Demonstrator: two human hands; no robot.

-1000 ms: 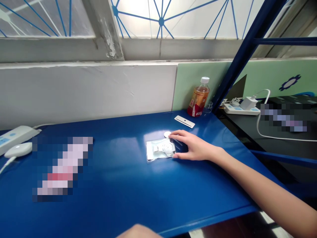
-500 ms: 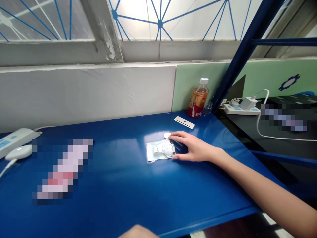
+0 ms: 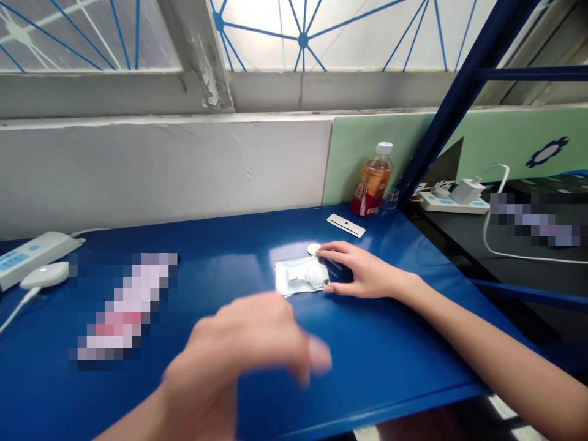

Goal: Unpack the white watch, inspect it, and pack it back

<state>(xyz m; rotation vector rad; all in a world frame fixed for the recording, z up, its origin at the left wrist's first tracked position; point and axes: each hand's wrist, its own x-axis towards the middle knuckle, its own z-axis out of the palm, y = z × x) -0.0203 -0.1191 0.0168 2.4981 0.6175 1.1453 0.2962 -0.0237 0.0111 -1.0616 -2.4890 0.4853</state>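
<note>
**Pouch sits just left of the right grip**

My right grip [image 3: 366, 274] lies low on the tabletop [image 3: 206, 242], fingers spread apart and clamped on nothing. The index tip [image 3: 323, 248] and the thumb bracket the near end of the clear pouch [image 3: 297, 277], touching its right edge or just short of it; I cannot tell which.

The pouch lies flat, straight to the left of that grip. Its long axis runs roughly left to right, so it points back along my fingers. Something white and coiled shows inside it.

A small white disc [image 3: 314, 248] lies just beside the index tip, at the pouch's far right corner.

My left grip [image 3: 239, 361] hangs in the air nearer to me, blurred, fingers loose and apart, holding nothing. It is well short of the pouch, so the right grip is the nearer one by far.

Farther out, a white strip [image 3: 346, 225] lies flat, and a bottle [image 3: 373, 182] stands upright in the far corner.
</note>
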